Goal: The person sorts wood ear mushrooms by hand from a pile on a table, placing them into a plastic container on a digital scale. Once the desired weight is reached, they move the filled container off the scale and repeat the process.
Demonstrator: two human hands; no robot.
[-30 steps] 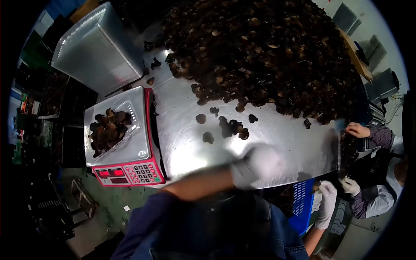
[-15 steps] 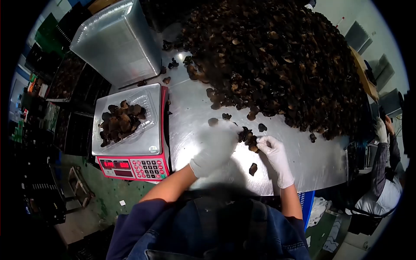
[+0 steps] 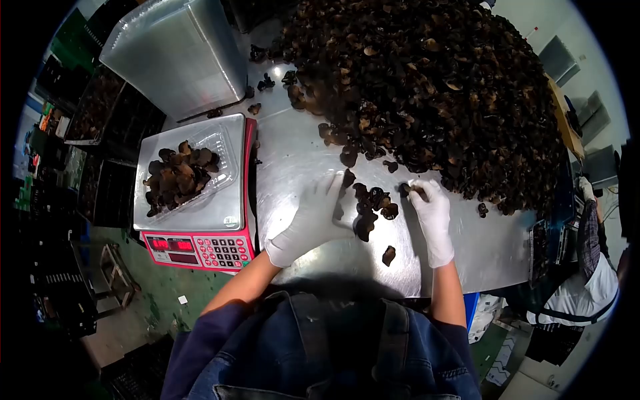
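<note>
My left hand, in a white glove, lies low over the metal table with thumb and fingers spread, beside a small cluster of dark wood ear mushrooms. At its fingertips is another mushroom piece. On the other side of the cluster, my right hand, also gloved, pinches a small wood ear mushroom between thumb and fingers. A single loose piece lies nearer to me. To the left, a clear plastic tray of wood ears rests on a red-and-silver digital scale.
A large heap of wood ears covers the back and right of the metal table. Stacked clear plastic trays stand behind the scale. Dark crates are at the left. Another person works at the far right.
My left hand has moved left and stopped blurring, its fingers now spread. My right hand has shifted up and right, pinching a piece. More loose mushrooms show between the hands.
</note>
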